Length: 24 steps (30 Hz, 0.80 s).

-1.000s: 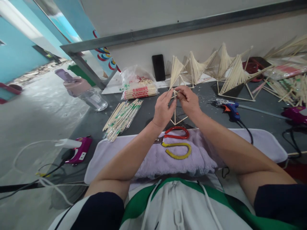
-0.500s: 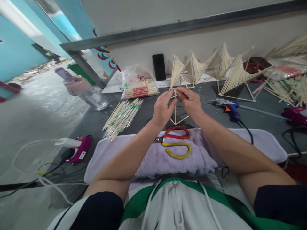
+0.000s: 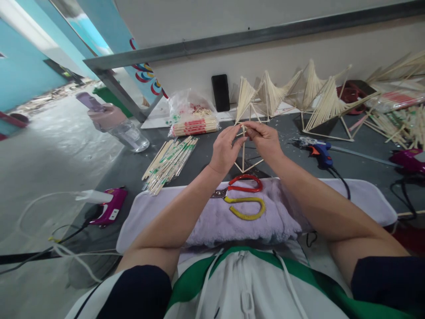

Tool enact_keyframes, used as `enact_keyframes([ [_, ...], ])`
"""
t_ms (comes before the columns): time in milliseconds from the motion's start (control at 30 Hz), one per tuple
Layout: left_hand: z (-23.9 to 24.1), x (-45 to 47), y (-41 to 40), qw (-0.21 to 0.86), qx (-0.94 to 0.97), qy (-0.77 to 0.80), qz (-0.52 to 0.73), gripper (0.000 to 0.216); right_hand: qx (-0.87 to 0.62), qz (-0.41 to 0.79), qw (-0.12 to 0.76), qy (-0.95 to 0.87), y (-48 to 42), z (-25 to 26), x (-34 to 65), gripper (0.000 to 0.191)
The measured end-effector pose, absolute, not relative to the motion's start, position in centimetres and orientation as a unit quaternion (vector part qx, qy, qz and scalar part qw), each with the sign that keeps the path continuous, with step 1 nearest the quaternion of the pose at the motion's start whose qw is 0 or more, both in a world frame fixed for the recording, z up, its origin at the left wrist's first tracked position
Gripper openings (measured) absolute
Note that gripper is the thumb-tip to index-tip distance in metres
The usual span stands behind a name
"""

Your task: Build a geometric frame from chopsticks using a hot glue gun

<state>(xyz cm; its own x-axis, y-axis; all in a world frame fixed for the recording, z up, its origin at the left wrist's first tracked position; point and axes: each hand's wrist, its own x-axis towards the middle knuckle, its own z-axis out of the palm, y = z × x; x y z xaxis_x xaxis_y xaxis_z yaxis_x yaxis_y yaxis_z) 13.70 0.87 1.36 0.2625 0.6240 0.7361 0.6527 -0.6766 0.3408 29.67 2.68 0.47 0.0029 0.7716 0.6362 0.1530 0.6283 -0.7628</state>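
Both hands meet at the top of a small frame of thin wooden sticks that stands on the dark table. My left hand has its fingers closed around the upper joint from the left. From the right, my right hand pinches the same joint between thumb and fingers. The fingers partly hide the joint. Just below the frame, scissors with one red and one yellow handle lie on a lilac towel. A blue glue gun rests to the right of my hands.
Stick models stand along the wall behind a phone. Left are wrapped chopsticks, a chopstick pack and a water bottle. A magenta power strip with cables sits at the left edge; loose sticks lie far right.
Almost nothing differs. Both hands keep their hold at the top of the stick frame, with only a slight shift of the fingers.
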Motion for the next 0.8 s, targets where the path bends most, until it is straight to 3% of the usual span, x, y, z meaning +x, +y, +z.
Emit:
enact_keyframes([
  [800,1.1,13.84,1.16,-0.005,-0.793,-0.4,-0.46,0.041,-0.359,0.283,0.631,-0.627,2.42,0.75,29.31,0.022],
])
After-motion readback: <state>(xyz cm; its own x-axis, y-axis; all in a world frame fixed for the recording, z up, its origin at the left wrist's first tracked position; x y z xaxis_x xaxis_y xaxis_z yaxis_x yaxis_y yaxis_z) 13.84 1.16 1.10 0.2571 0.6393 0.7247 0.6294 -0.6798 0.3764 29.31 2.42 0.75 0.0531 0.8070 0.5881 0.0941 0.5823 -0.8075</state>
